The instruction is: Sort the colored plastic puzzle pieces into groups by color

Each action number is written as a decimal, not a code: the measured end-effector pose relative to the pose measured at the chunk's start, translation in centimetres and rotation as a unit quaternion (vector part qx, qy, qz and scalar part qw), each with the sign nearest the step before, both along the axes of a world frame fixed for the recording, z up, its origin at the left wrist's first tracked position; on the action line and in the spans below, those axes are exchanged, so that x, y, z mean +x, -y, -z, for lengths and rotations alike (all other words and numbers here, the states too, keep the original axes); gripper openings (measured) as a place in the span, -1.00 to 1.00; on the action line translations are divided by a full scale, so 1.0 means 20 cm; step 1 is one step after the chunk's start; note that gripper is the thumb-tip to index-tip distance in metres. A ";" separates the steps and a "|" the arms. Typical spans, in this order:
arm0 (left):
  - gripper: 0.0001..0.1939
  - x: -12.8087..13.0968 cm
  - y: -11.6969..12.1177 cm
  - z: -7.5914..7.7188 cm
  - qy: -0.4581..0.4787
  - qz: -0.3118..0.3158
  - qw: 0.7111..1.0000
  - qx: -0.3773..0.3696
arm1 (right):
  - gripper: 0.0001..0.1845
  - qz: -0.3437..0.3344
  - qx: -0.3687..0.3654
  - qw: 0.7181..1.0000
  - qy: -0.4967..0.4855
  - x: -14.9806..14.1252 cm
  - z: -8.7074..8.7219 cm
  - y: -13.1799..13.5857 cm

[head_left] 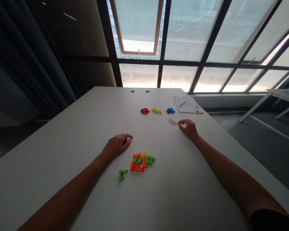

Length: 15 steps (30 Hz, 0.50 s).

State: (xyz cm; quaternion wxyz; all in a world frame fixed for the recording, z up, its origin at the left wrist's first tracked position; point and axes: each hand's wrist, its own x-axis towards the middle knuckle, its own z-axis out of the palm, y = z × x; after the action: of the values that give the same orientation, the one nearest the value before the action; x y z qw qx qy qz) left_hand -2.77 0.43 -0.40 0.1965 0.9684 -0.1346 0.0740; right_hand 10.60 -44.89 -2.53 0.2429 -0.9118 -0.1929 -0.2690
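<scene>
My right hand (188,128) is at the far right of the white table, its thumb and forefinger pinched at the end of a small cluster of white plastic pieces (172,121). My left hand (118,145) rests on the table with its forefinger stretched out and a gap to the thumb; nothing shows in it. Just in front of it lies a loose pile of letter-like plastic pieces: orange ones (136,168), green ones (148,159) and a yellow one (144,154). A green T-shaped piece (121,174) sits apart to the left of the pile.
Farther back, small groups of red (144,111), yellow (157,110) and blue pieces (170,110) stand in a row. Papers (186,104) with two pens lie at the right edge of the table (91,112). Windows rise behind; another table (279,93) is at right.
</scene>
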 end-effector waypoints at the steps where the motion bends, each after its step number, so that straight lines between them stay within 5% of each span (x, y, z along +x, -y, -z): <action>1: -0.63 0.00 0.00 0.00 0.001 0.001 1.000 0.001 | -0.81 0.044 0.003 0.999 -0.001 0.02 0.01 0.01; 6: -0.65 0.00 0.01 0.00 0.001 -0.003 1.000 0.005 | -0.74 0.155 -0.033 0.985 -0.066 0.12 0.05 0.04; 15: -0.66 0.00 0.01 -0.01 0.000 -0.008 1.000 0.010 | -0.59 0.150 -0.097 0.976 -0.121 0.19 0.04 0.00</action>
State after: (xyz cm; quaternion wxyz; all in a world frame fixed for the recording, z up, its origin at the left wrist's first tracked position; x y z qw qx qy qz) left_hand -2.71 0.17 -0.28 0.1866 0.9713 -0.1272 0.0744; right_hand 14.33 -44.95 -3.30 0.1315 -0.9755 -0.0487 -0.1697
